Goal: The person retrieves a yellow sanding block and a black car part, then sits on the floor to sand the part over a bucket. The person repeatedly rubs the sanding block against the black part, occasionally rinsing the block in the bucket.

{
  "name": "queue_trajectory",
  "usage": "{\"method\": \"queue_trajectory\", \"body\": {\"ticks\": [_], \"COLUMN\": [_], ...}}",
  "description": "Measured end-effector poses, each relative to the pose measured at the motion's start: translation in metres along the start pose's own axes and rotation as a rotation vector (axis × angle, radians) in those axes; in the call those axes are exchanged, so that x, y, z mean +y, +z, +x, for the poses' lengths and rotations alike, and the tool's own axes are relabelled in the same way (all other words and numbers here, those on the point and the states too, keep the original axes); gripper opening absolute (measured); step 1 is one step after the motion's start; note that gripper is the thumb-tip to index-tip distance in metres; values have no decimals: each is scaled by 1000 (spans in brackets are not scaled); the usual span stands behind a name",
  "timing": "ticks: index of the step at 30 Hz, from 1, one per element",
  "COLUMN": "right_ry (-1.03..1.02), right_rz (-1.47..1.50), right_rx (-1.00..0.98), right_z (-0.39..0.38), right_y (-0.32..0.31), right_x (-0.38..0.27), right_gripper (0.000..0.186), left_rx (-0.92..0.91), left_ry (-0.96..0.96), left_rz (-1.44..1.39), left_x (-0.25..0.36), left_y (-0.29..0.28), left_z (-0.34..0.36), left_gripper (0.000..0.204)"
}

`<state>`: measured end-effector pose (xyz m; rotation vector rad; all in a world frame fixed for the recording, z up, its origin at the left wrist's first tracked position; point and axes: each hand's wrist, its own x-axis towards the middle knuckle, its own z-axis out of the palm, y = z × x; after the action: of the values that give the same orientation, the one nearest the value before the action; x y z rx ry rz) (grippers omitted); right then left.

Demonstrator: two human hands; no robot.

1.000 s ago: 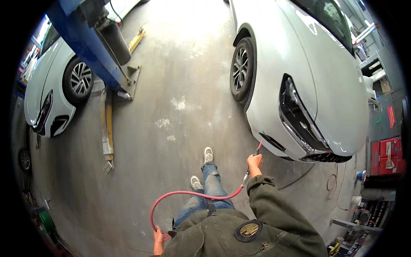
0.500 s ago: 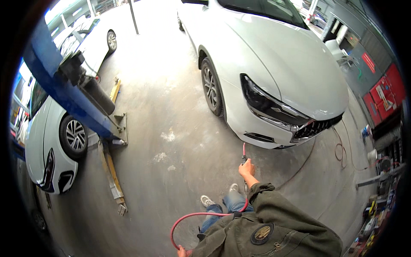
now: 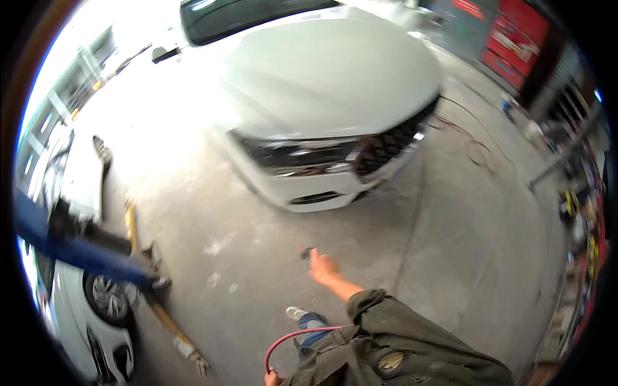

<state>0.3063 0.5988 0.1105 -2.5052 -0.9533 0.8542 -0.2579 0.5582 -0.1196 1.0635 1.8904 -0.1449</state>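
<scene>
The right hand (image 3: 324, 267) was stretched forward and up from the body, closed on a small dark tool (image 3: 307, 253) that poked out toward the far left, while the left hand (image 3: 273, 377) sat low at the near edge, gripping the red hose (image 3: 293, 338). The hose arched from that left hand rightward across the lap toward the jacket. The white car (image 3: 322, 116) lay straight beyond the right hand, nose toward the person, well apart across bare floor (image 3: 450, 244), so the right hand was much the nearer.
</scene>
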Motion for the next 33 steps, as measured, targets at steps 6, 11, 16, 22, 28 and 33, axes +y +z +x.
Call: {"method": "queue_trajectory", "body": {"ticks": [6,11,16,22,28,33], "right_ry": [-228,-247,-32,133,594,435], "right_rz": [-28,-32,150,229,891,1502], "right_rx": [31,-7,-71,687,1308,1935], "right_z": [-55,-122,-162,-181,-241,-372], "right_y": [-33,-77,-200,-306,-420,-490], "right_x": [91,199,316,520,745,855], "right_gripper": [30,44,54,48,37,35], "left_rx": [-193,-354,-498,-632,-741,-863], "left_ry": [229,431,579,648,698,793], "left_rz": [293,492,598,725,908,1056], "left_x": [137,253,337,394,469,545], "left_y": [114,230,358,528,718,863], "left_z": [-22,-69,-129,-205,-275,-350], "left_gripper": [52,49,46,42,40,38]}}
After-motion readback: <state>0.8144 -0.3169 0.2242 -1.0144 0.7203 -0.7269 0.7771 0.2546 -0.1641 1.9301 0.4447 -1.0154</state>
